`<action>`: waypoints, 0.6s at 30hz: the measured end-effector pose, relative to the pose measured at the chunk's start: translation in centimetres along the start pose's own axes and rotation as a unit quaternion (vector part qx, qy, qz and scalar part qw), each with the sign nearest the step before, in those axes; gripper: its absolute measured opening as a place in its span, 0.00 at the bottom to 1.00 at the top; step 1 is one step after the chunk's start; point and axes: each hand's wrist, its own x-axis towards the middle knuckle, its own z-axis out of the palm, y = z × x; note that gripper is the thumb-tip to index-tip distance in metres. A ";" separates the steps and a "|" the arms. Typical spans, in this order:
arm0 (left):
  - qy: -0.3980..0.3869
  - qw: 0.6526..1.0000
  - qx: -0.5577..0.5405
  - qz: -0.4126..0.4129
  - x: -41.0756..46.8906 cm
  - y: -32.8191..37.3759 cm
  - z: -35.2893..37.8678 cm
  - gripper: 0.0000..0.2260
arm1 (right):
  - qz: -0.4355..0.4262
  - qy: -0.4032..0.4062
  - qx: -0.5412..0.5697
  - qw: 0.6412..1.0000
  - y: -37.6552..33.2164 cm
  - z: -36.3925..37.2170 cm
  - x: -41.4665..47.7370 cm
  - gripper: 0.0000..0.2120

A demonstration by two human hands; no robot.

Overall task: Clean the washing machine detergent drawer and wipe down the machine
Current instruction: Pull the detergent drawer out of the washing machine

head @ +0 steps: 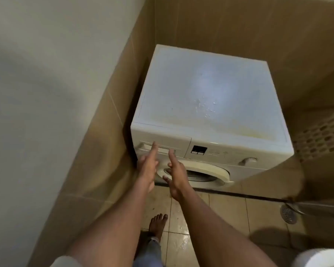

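Two hands holding nothing, fingers straight, left hand (pixel 147 167) and right hand (pixel 176 175) pointing at closed cream detergent drawer (pixel 175 140), sitting top-left on washing machine (pixel 210 89) front, machine top showing yellowish stains

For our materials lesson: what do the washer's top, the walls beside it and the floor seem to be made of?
Washer top: probably white laminate or coated panel, semi-gloss; it shows a soft glare and beaded drops. Walls: likely tan ceramic tile, matte; thin joint lines. Floor: beige glazed tile, shiny; grout lines and wet reflections.
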 end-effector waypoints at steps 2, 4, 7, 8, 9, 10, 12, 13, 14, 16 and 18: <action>-0.023 0.997 -0.064 -0.030 2.1 0.9 0.6 0.25 | 0.019 0.001 0.069 0.997 -0.7 0.9 1.9 0.39; -0.032 0.990 -0.119 -0.062 3.8 1.9 1.1 0.28 | 0.034 -0.005 0.146 0.989 -1.8 1.5 3.5 0.36; -0.017 0.979 -0.176 -0.101 5.8 2.8 1.8 0.33 | 0.048 0.010 0.248 0.967 -3.0 2.4 5.3 0.37; -0.018 0.975 -0.195 -0.107 6.4 3.1 2.1 0.37 | 0.051 0.013 0.271 0.961 -3.3 2.8 5.9 0.40; -0.014 0.970 -0.211 -0.116 6.8 3.3 2.4 0.39 | 0.057 0.017 0.288 0.956 -3.6 3.0 6.4 0.43; -0.005 0.969 -0.215 -0.125 7.2 3.5 2.6 0.38 | 0.063 0.019 0.299 0.952 -3.7 3.2 6.9 0.46; 0.001 0.971 -0.195 -0.138 7.8 3.4 2.8 0.32 | 0.070 0.016 0.302 0.951 -3.4 3.4 7.7 0.51; -0.004 0.973 -0.183 -0.140 8.0 3.2 2.7 0.28 | 0.070 0.019 0.299 0.952 -3.1 3.4 8.0 0.52; -0.009 0.975 -0.174 -0.137 8.1 3.1 2.7 0.25 | 0.068 0.022 0.292 0.954 -2.9 3.3 8.3 0.53; -0.014 0.974 -0.184 -0.128 8.1 2.9 2.7 0.22 | 0.058 0.024 0.286 0.956 -2.5 3.3 8.5 0.55; -0.012 0.971 -0.203 -0.122 8.0 2.9 2.9 0.25 | 0.049 0.014 0.302 0.952 -2.2 3.5 8.6 0.55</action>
